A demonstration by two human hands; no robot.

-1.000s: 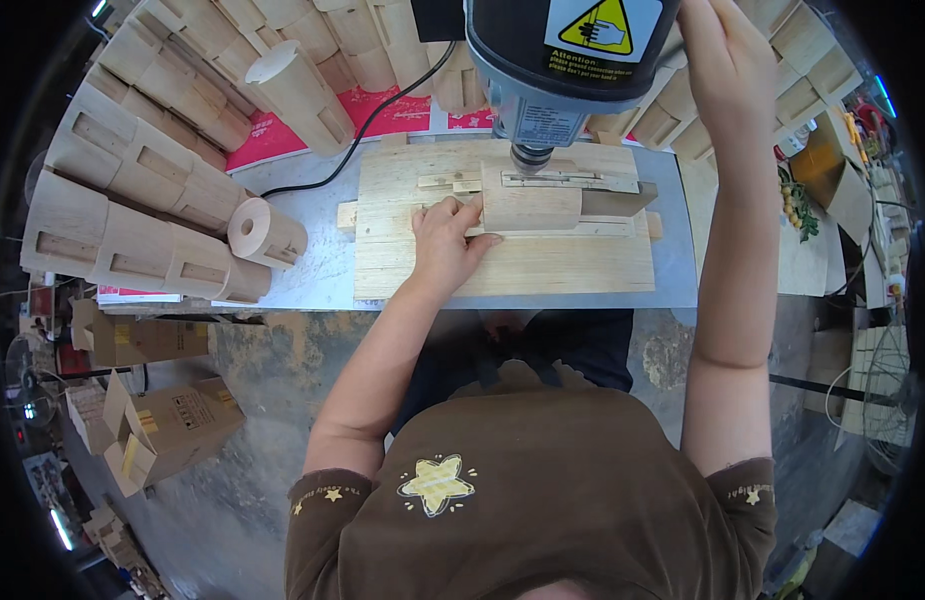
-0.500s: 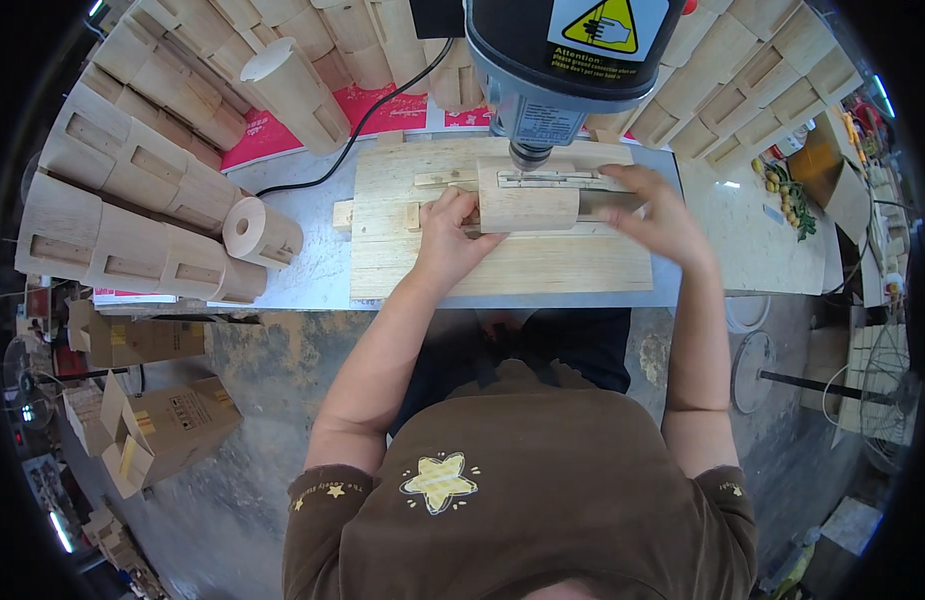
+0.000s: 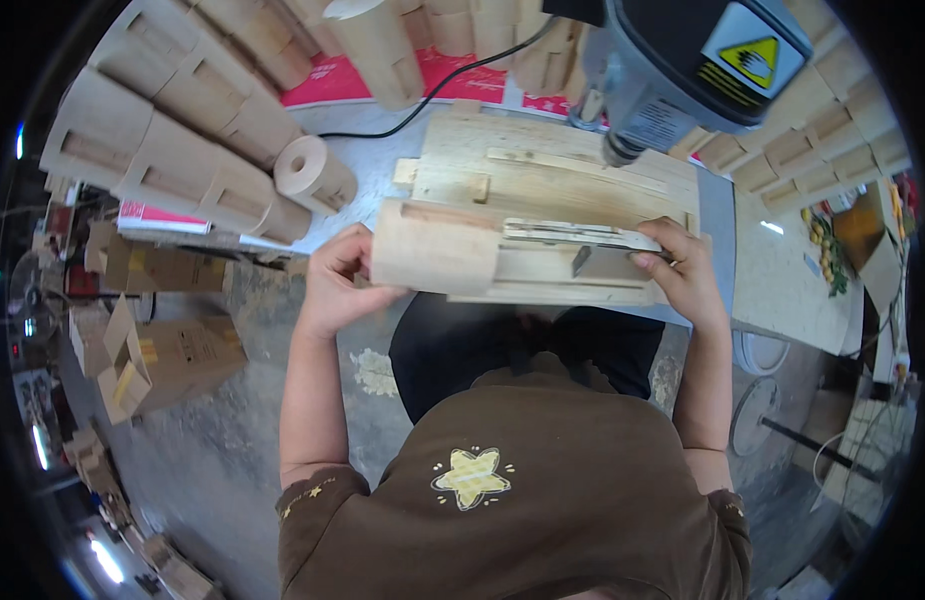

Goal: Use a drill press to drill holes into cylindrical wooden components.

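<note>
My left hand (image 3: 344, 278) grips the left end of a pale wooden cylinder (image 3: 434, 248), its thumb under the near edge and fingers behind. The cylinder lies sideways at the table's front edge, partly past it. In my right hand (image 3: 685, 268) is the right end of a long narrow slotted strip (image 3: 582, 234), pinched between thumb and fingers. A grey plate (image 3: 612, 264) sits below the strip, and the two seem joined. The strip's left end meets the cylinder's right end; whether it still reaches inside cannot be told. Behind them lies a flat wooden board (image 3: 462, 150) with thin battens.
A drill press head (image 3: 672, 85) with its chuck (image 3: 622, 148) hangs over the board's right rear. Stacked slotted wooden cylinders (image 3: 177, 160) line the left and back. One bored cylinder (image 3: 315, 174) stands near them. A black cable (image 3: 422, 105) crosses the table. Cardboard boxes (image 3: 172, 365) sit at left.
The cylinder has come away from under the drill, toward me and left. The strip, formerly lying along the cylinder, now sticks out to its right in my right hand. The view has shifted.
</note>
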